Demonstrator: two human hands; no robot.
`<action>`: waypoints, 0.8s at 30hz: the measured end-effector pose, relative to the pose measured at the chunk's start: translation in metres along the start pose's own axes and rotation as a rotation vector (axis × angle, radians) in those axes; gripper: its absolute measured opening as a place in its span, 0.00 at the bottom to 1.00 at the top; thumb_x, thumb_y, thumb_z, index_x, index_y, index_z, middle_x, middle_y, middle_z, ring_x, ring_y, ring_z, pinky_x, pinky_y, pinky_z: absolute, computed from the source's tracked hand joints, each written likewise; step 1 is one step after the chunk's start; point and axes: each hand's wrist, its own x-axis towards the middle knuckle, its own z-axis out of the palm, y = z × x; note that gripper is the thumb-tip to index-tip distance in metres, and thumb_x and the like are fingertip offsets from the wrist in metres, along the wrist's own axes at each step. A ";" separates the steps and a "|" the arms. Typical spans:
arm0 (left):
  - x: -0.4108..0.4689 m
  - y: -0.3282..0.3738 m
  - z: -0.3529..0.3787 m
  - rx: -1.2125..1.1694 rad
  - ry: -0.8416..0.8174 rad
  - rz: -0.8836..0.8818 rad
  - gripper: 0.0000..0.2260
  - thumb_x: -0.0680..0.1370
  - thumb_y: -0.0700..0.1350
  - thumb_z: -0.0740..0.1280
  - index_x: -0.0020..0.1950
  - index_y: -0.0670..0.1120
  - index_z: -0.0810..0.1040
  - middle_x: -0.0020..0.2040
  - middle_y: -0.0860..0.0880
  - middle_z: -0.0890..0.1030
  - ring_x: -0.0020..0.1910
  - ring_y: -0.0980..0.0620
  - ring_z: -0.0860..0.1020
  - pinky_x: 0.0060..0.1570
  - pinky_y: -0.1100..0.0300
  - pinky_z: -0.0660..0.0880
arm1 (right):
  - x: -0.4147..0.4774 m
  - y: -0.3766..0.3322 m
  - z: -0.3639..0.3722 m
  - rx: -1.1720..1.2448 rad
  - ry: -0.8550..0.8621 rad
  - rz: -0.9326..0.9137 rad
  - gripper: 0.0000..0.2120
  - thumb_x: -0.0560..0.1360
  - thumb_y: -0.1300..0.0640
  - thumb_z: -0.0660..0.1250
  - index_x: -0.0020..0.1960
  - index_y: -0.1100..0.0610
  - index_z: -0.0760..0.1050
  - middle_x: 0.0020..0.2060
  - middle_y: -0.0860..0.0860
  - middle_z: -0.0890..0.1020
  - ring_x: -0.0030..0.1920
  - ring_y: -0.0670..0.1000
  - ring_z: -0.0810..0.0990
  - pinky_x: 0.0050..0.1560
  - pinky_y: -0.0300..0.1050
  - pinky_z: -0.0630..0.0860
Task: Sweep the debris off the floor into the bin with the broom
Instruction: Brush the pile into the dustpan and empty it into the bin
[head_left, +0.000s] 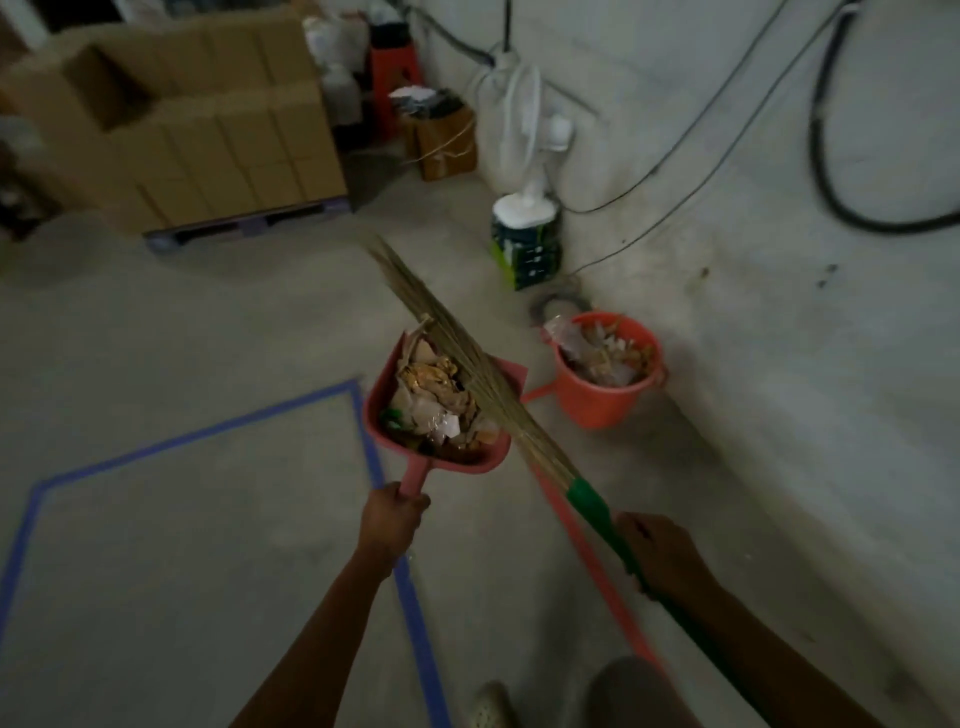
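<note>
Two grips share our sweep: our left grip (395, 519) curls round the handle of the pink dustpan (375, 415), and our right grip (660, 556) wraps the green shaft of the broom (587, 501). Bristles lie across the debris (436, 395) heaped in the dustpan. Just beyond, the orange bin (597, 408), holding litter, stands on the floor (208, 322) by the wall (779, 260).
</note>
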 end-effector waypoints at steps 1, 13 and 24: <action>0.018 0.013 0.013 0.011 -0.033 0.003 0.06 0.73 0.38 0.69 0.36 0.41 0.76 0.27 0.47 0.74 0.27 0.49 0.70 0.31 0.59 0.67 | 0.014 0.002 -0.007 0.005 0.016 0.021 0.20 0.83 0.44 0.58 0.40 0.53 0.78 0.31 0.57 0.82 0.24 0.48 0.78 0.28 0.42 0.77; 0.215 0.161 0.196 0.159 -0.294 0.003 0.05 0.71 0.39 0.71 0.37 0.41 0.76 0.25 0.49 0.72 0.23 0.52 0.67 0.26 0.63 0.63 | 0.210 0.044 -0.107 0.116 0.136 0.233 0.18 0.83 0.45 0.57 0.64 0.54 0.77 0.34 0.55 0.82 0.25 0.48 0.77 0.27 0.38 0.76; 0.355 0.254 0.347 0.344 -0.482 -0.107 0.14 0.76 0.42 0.73 0.31 0.41 0.75 0.26 0.45 0.72 0.17 0.53 0.67 0.19 0.66 0.61 | 0.348 0.062 -0.188 0.154 0.127 0.453 0.20 0.83 0.44 0.58 0.68 0.53 0.75 0.36 0.55 0.83 0.27 0.49 0.80 0.28 0.41 0.78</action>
